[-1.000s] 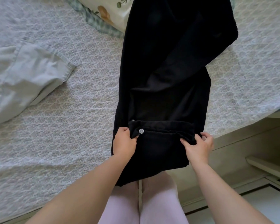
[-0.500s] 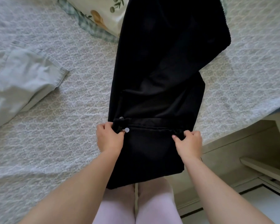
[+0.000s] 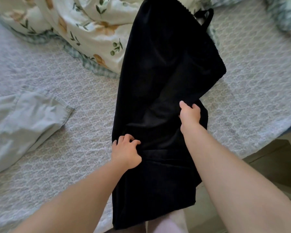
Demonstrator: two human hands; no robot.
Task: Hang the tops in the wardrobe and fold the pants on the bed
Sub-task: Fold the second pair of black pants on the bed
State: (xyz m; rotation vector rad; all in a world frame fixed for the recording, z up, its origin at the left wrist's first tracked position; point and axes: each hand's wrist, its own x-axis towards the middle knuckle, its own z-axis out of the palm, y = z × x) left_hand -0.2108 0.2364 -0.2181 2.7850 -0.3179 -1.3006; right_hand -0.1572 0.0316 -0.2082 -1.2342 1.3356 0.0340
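- Hanging over the near edge of the bed (image 3: 84, 115), the closest end of the black pants (image 3: 158, 73) is draping down against the person's pale-clad legs (image 3: 165, 224), likely because the person is working on the garment while standing at the bedside.
- The left hand (image 3: 126, 151) is pressing down at the pants' left edge with its grip closed. Its fingers are curling into the cloth and bunching it, seemingly to pin that side in place.
- The right hand (image 3: 190, 115) is reaching further up the right side, its grip also closed. Thumb and fingers are wrapping round a raised fold of fabric, probably to pull it flat before folding.
- Beyond the hands, the rest of the pants is stretching away across the bed, with one part angling out to the right, so the folding is looking barely begun.
- A pale grey-green garment (image 3: 20, 125) is lying well apart to the left on the bed.
- A floral duvet (image 3: 91, 22) is bunching at the far side, and the pants are lying partly over its edge.
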